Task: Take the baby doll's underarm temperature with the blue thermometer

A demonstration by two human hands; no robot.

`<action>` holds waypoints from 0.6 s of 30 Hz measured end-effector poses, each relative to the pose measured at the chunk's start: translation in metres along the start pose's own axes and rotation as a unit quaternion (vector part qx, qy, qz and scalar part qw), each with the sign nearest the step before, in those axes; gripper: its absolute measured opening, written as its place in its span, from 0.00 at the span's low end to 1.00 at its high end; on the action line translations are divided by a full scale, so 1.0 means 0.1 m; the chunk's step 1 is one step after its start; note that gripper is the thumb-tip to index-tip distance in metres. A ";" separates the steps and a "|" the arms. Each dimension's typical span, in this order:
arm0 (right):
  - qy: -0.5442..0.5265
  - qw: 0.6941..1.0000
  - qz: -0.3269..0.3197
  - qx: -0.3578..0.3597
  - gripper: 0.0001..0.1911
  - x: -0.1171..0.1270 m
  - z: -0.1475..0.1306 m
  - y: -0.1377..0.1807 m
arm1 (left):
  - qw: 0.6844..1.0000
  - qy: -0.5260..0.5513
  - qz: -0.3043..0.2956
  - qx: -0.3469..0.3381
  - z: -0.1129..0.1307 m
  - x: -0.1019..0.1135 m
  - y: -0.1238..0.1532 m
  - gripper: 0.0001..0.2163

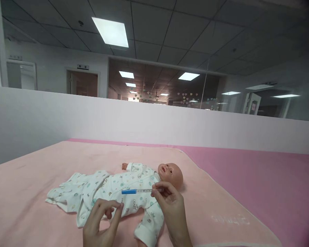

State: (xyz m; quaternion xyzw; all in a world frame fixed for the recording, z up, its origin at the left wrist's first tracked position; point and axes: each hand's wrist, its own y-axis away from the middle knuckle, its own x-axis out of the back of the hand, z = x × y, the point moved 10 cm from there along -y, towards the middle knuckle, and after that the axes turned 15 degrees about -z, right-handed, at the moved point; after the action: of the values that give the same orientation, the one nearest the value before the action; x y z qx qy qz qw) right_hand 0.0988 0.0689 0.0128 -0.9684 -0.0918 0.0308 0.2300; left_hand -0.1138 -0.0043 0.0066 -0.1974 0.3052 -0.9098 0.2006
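Note:
My right hand (pixel 170 202) pinches the right end of a slim thermometer (pixel 143 191) between thumb and fingers. It has a clear, marked stem and a blue end (pixel 128 191) pointing left, and is held level above the doll's chest. Just below the blue end is my left hand (pixel 103 219), its thumb and index tips drawn together with nothing visible between them; it does not touch the thermometer. Behind both hands a baby doll (pixel 171 173) lies on its back, head to the right, wearing a white patterned outfit (pixel 98 187). My right hand partly covers its shoulder.
A peach blanket (pixel 216 195) lies under the doll, over a pink mat (pixel 280 185) that shows on the right and along the back. A low white wall (pixel 154 120) stands behind, with a large window (pixel 164 82) above it.

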 end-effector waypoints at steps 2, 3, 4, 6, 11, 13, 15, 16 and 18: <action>-0.031 0.999 -0.009 -0.006 0.12 -0.06 0.05 -0.01 | 1.000 0.026 -0.001 0.017 -0.01 -0.01 -0.07 0.10; -0.042 0.999 -0.011 -0.010 0.12 -0.07 0.08 -0.01 | 0.999 0.044 -0.009 0.029 -0.03 -0.04 -0.10 0.10; -0.051 0.999 -0.011 -0.014 0.12 -0.08 0.11 0.00 | 0.997 0.064 -0.020 0.040 -0.05 -0.07 -0.12 0.10; -0.061 0.998 -0.010 -0.023 0.12 -0.09 0.18 0.02 | 0.992 0.101 -0.046 0.054 -0.08 -0.14 -0.16 0.11; -0.065 0.997 -0.002 -0.031 0.11 -0.09 0.23 0.05 | 0.985 0.127 -0.093 0.065 -0.16 -0.24 -0.21 0.11; -0.064 0.997 0.002 -0.032 0.12 -0.08 0.22 0.06 | 0.986 0.117 -0.101 0.060 -0.15 -0.24 -0.22 0.11; -0.066 0.997 0.006 -0.036 0.12 -0.08 0.21 0.07 | 0.989 0.101 -0.097 0.051 -0.11 -0.21 -0.23 0.11; -0.069 0.997 0.008 -0.038 0.11 -0.08 0.20 0.08 | 0.991 0.092 -0.086 0.047 -0.07 -0.18 -0.23 0.10; -0.078 0.996 0.013 -0.041 0.11 -0.08 0.18 0.09 | 0.994 0.078 -0.059 0.042 0.01 -0.13 -0.23 0.10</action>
State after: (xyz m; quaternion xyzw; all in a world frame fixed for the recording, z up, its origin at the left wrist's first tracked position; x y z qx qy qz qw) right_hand 0.0909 0.0672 -0.0076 -0.9727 -0.0981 0.1052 0.1820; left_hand -0.1080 0.0180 0.0186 -0.1345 0.2690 -0.9447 0.1307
